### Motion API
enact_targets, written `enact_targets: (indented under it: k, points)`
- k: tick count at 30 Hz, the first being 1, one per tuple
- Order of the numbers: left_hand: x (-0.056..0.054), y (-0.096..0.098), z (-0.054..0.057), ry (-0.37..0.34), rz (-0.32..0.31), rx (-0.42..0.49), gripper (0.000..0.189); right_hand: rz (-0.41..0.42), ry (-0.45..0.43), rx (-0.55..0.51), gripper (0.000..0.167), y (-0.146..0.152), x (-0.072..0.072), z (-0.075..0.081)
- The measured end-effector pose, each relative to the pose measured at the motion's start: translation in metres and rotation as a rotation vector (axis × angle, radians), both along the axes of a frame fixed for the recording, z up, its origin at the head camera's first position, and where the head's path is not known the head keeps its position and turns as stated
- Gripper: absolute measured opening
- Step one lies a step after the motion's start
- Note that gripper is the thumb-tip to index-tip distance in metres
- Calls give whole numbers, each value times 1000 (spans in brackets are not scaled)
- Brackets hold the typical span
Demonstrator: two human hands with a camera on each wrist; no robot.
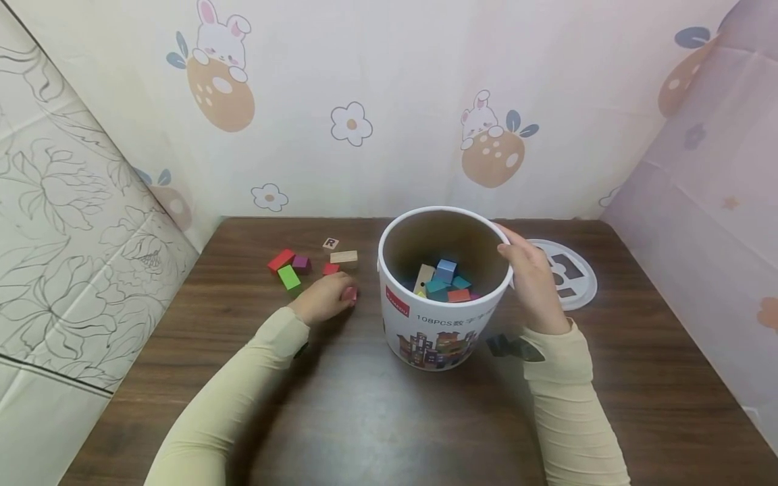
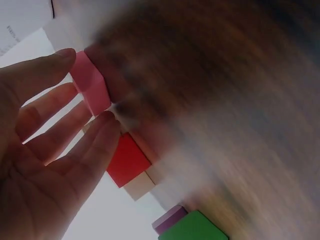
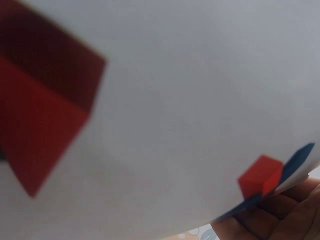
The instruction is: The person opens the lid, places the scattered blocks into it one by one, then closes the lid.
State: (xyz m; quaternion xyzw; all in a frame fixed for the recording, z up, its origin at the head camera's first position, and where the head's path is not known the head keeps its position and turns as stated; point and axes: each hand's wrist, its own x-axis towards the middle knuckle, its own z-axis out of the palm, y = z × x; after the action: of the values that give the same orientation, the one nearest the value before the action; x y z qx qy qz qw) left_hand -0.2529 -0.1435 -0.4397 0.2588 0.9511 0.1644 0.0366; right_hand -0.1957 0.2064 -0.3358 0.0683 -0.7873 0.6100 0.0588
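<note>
My left hand (image 1: 322, 298) is low over the table, left of the bucket, and pinches a pink block (image 2: 91, 82) between thumb and fingertips. A red block (image 2: 128, 161) and a pale wooden block (image 1: 344, 257) lie just beyond that hand. With my right hand (image 1: 535, 280) I grip the right rim of a white bucket (image 1: 428, 337); the thumb lies over the rim and the fingers are outside against the wall. Inside the upright bucket are several coloured blocks, among them a blue block (image 1: 446, 271). The right wrist view is mostly the bucket's printed side.
Farther left on the table (image 1: 340, 418) lie a red block (image 1: 282, 260), a purple block (image 1: 301, 264) and a green block (image 1: 289, 277). A small tile marked R (image 1: 331, 243) is near the back edge. The white lid (image 1: 577, 273) with cut-outs lies behind my right hand.
</note>
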Motion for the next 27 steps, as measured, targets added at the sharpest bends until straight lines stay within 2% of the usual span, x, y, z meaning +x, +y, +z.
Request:
enact_targets:
  k: [4, 9, 14, 19, 27]
  points:
    - [0, 1, -1, 12, -14, -12, 31, -3, 3, 9, 45, 0, 0, 0]
    - [1, 2, -2, 12, -1, -17, 29, 0, 10, 9, 45, 0, 0, -1]
    - [3, 0, 2, -4, 29, 26, 27, 2, -3, 0, 45, 0, 0, 0]
    - [6, -3, 22, 4, 50, 140, 33, -3, 3, -2, 45, -2, 1, 0]
    - [19, -2, 68, 50, 49, 268, 41, -18, 4, 7, 45, -2, 1, 0]
